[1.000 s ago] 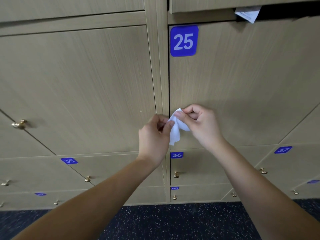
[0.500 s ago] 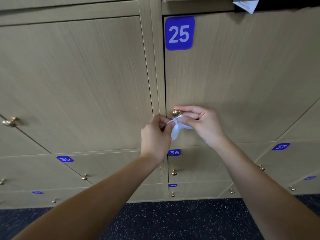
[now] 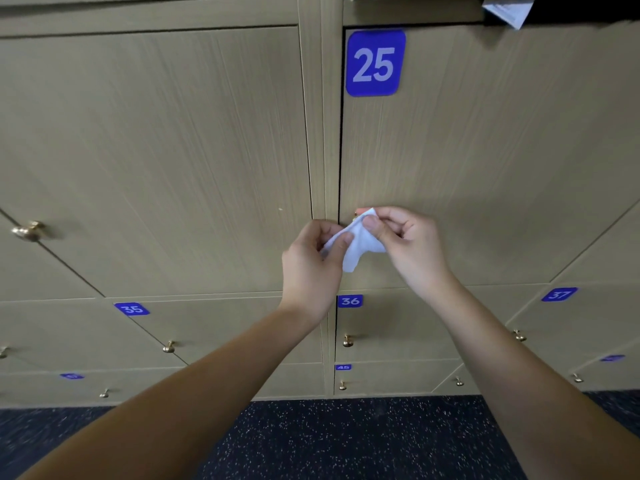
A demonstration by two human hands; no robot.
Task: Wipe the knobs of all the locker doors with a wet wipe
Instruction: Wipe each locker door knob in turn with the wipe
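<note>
Covering door 25's knob [image 3: 355, 215], the wet wipe [image 3: 360, 242] hides it.

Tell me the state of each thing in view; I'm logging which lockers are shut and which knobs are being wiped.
Wet wipe: crumpled, pinched by both hands.
Left hand: pinches the wipe's lower end.
Right hand: presses the wipe onto a knob.
Locker 25 knob: mostly covered by the wipe.
Locker 25 door: closed.
Locker 36 door: closed, knob bare.
Locker above 25: open, paper sticking out.
</note>
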